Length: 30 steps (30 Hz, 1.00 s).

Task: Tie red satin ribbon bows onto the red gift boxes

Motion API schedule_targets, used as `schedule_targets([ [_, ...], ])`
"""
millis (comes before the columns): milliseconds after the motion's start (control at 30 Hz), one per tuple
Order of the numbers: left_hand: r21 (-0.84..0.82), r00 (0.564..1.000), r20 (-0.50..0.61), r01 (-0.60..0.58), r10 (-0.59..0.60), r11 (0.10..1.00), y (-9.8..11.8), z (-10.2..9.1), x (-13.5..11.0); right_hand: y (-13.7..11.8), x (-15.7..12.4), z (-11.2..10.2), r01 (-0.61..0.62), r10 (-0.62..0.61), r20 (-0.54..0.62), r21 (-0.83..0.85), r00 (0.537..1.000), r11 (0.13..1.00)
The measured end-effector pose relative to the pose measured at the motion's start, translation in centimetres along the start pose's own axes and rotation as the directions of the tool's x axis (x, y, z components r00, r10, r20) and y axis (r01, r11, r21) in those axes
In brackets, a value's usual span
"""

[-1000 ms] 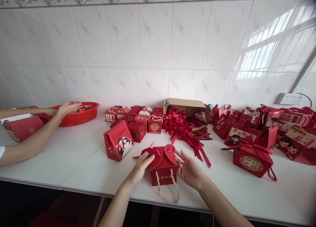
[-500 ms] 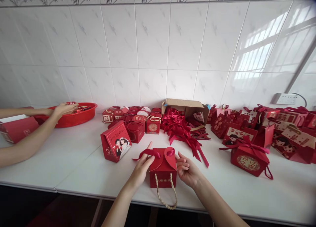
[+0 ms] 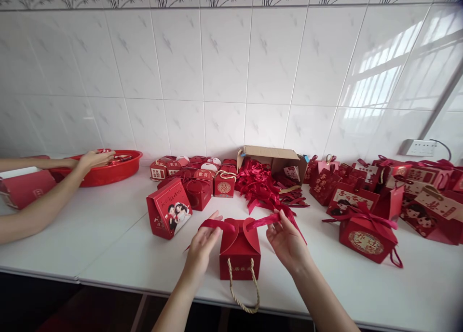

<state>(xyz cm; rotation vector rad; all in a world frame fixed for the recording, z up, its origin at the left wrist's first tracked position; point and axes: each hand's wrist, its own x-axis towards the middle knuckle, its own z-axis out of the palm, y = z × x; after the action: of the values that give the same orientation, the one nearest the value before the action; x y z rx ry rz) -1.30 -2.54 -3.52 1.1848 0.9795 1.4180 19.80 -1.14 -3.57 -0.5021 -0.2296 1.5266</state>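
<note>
A small red gift box point(image 3: 239, 255) stands upright near the table's front edge, its curved top flaps folded together. A twisted rope handle point(image 3: 246, 305) hangs from its front over the edge. Red ribbon point(image 3: 265, 220) passes through the holes in the flaps and comes out on both sides. On the left of the box, my left hand point(image 3: 203, 240) pinches one ribbon end between thumb and fingers. My right hand point(image 3: 288, 238) pinches the other end on the right, holding it stretched out. Neither hand touches the box body.
Behind lie a cardboard box point(image 3: 273, 152) spilling red ribbons point(image 3: 256, 185) and several small red boxes point(image 3: 197, 185). A box with a printed couple point(image 3: 169, 209) stands left; a bow-tied box point(image 3: 367, 235) stands right. Another person's arms point(image 3: 43, 211) reach into a red basin point(image 3: 126, 170).
My right hand has taken the right ribbon end and drawn it out to the right and up. My left hand has shifted slightly left, with its ribbon end raised.
</note>
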Motion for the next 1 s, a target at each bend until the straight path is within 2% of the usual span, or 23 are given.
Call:
schedule_targets([
  [133,-0.222,0.974,-0.222,-0.012,-0.038,0.975,0.8,-0.4,0.4,-0.7,-0.4,-1.0,0.131,-0.132,-0.010,-0.058,0.991,0.990],
  [233,-0.339,0.945,-0.298,0.028,-0.136,0.940,1.3,-0.8,0.4,-0.3,-0.4,-1.9,0.146,-0.153,-0.059,-0.116,0.986,0.982],
  [433,-0.546,0.903,-0.230,0.190,-0.364,0.816,1.3,-1.9,-0.3,0.9,-0.9,-3.5,0.079,-0.089,-0.117,-0.092,0.989,0.993],
  [700,-0.650,0.839,-0.210,0.263,-0.501,0.713,-0.1,-2.5,-0.6,1.2,-1.1,-4.8,0.039,-0.049,-0.169,-0.060,0.984,0.997],
  [767,-0.669,0.835,-0.208,0.259,-0.510,0.697,-0.4,-2.4,-0.6,1.3,-1.0,-5.1,0.045,-0.055,-0.153,-0.069,0.987,0.997],
  [833,-0.656,0.846,-0.227,0.233,-0.482,0.718,-0.3,-2.3,-0.6,1.4,-0.8,-5.3,0.079,-0.094,-0.125,-0.116,0.988,0.990],
  [1000,-0.481,0.880,-0.419,-0.008,-0.222,0.877,1.1,-2.4,-0.1,0.2,-0.7,-4.1,0.236,-0.260,-0.069,-0.243,0.963,0.941],
])
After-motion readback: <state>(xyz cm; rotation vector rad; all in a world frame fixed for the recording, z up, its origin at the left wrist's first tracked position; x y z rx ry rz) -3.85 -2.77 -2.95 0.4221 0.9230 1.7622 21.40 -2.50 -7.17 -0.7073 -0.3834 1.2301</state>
